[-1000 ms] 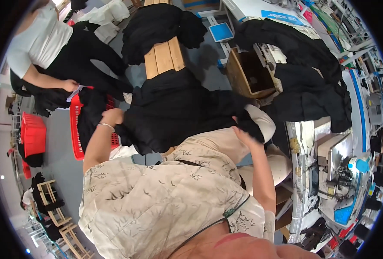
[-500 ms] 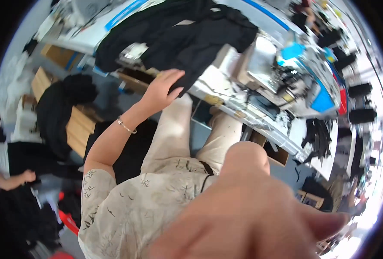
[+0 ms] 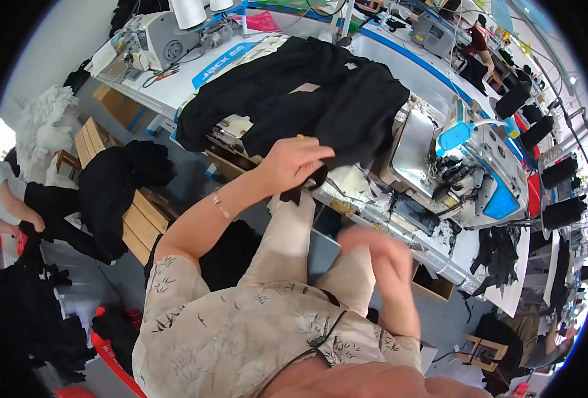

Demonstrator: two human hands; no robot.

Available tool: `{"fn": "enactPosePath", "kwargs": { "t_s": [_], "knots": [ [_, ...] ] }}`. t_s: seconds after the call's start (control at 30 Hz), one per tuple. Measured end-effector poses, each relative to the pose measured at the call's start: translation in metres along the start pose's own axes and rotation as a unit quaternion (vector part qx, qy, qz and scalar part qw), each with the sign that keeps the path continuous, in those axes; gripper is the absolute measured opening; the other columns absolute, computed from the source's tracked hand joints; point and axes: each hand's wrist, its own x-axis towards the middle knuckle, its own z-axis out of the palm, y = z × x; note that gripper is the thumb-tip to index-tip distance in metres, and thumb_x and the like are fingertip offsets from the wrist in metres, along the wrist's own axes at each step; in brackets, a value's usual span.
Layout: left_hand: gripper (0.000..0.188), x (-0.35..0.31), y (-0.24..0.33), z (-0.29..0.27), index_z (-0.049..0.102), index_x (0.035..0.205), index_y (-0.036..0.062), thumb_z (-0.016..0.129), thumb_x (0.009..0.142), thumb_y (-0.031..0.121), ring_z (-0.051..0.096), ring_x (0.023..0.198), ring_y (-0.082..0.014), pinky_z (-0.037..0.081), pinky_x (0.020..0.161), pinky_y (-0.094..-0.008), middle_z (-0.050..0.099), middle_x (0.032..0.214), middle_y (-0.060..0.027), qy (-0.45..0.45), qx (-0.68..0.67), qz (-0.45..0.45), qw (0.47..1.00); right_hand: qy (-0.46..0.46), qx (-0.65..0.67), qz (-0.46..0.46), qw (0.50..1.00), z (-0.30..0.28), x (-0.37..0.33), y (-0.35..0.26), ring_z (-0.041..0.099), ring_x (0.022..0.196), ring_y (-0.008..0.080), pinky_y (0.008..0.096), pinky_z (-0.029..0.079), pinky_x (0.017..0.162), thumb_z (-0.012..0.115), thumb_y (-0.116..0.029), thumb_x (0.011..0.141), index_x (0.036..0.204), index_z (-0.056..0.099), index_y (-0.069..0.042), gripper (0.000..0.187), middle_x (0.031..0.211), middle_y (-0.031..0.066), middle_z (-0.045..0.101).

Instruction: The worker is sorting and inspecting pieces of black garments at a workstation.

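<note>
A large piece of black cloth (image 3: 287, 93) lies spread over the white sewing table, its near corner hanging at the front edge. My left hand (image 3: 294, 162) is closed on that near part, fingers bent over the fabric and a ring on one finger. A bit of black cloth hangs below the hand, over my knee. My right hand (image 3: 373, 245) is in front of the table edge, above my other knee and apart from the cloth. Motion blurs its fingers, so whether it holds anything is unclear. Right of the cloth stands a white and blue sewing machine (image 3: 486, 179) with a metal plate (image 3: 413, 142).
Another sewing machine (image 3: 158, 43) and white thread cones (image 3: 188, 12) are at the far left. Black fabric drapes over a wooden bench (image 3: 141, 219). Dark strips (image 3: 496, 259) hang off the table's right end. A person's hand (image 3: 35, 222) shows at the left.
My right hand has dropped from close before the camera to above my knee. My left hand has gone from lying on the cloth with fingers spread to closing on it.
</note>
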Motion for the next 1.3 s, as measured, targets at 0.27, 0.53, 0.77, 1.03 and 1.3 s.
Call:
{"fn": "enactPosePath", "kwargs": {
  "t_s": [0.27, 0.53, 0.77, 1.03, 1.3],
  "knots": [
    [0.028, -0.023, 0.033, 0.022, 0.066, 0.095, 0.0083, 0.07, 0.071, 0.021, 0.052, 0.066, -0.0237, 0.043, 0.054, -0.0339, 0.049, 0.071, -0.0051, -0.129, -0.051, 0.087, 0.986, 0.276, 0.53, 0.226, 0.769, 0.027, 0.025, 0.111, 0.049, 0.116, 0.0214, 0.0368, 0.038, 0.099, 0.046, -0.036, 0.093, 0.128, 0.043, -0.004, 0.047, 0.128, 0.0092, 0.05],
    [0.034, -0.11, -0.02, 0.061, 0.062, 0.1, 0.0006, 0.058, 0.088, 0.032, 0.058, 0.084, -0.0153, 0.049, 0.072, -0.0287, 0.059, 0.098, -0.0049, 0.031, -0.306, -0.441, 0.843, 0.269, 0.503, 0.201, 0.796, 0.044, 0.001, 0.094, 0.053, 0.112, 0.022, 0.036, 0.041, 0.097, 0.054, -0.025, 0.089, 0.124, 0.046, -0.002, 0.043, 0.123, 0.0121, 0.054],
    [0.027, -0.117, 0.003, 0.046, 0.061, 0.096, 0.001, 0.06, 0.087, 0.026, 0.061, 0.077, -0.015, 0.051, 0.068, -0.0306, 0.062, 0.086, -0.0066, 0.017, -0.453, -0.493, 0.742, 0.286, 0.261, 0.345, 0.855, 0.06, -0.009, 0.039, 0.061, 0.066, 0.015, 0.0268, 0.051, 0.06, 0.059, -0.022, 0.086, 0.12, 0.046, -0.003, 0.041, 0.093, 0.0132, 0.062],
    [0.045, -0.123, -0.158, -0.133, 0.058, 0.109, 0.0058, 0.07, 0.069, 0.023, 0.054, 0.097, -0.0357, 0.042, 0.089, -0.0409, 0.058, 0.103, -0.0176, 0.274, 0.434, -0.291, 0.807, 0.294, -0.037, 0.171, 0.94, 0.067, -0.045, 0.084, 0.051, 0.074, 0.0061, 0.0228, 0.042, 0.066, 0.057, -0.018, 0.09, 0.089, 0.062, 0.004, 0.023, 0.08, 0.0001, 0.062],
    [0.015, -0.05, -0.09, -0.158, 0.061, 0.094, -0.0007, 0.055, 0.085, 0.009, 0.06, 0.07, -0.0267, 0.047, 0.063, -0.0323, 0.061, 0.083, -0.0152, 0.313, 0.247, -0.165, 0.902, 0.318, -0.104, -0.02, 0.942, 0.038, -0.035, 0.02, 0.058, 0.091, 0.0176, 0.0308, 0.044, 0.081, 0.06, -0.028, 0.086, 0.102, 0.057, 0.009, 0.04, 0.101, 0.0125, 0.062]
  ]
}}
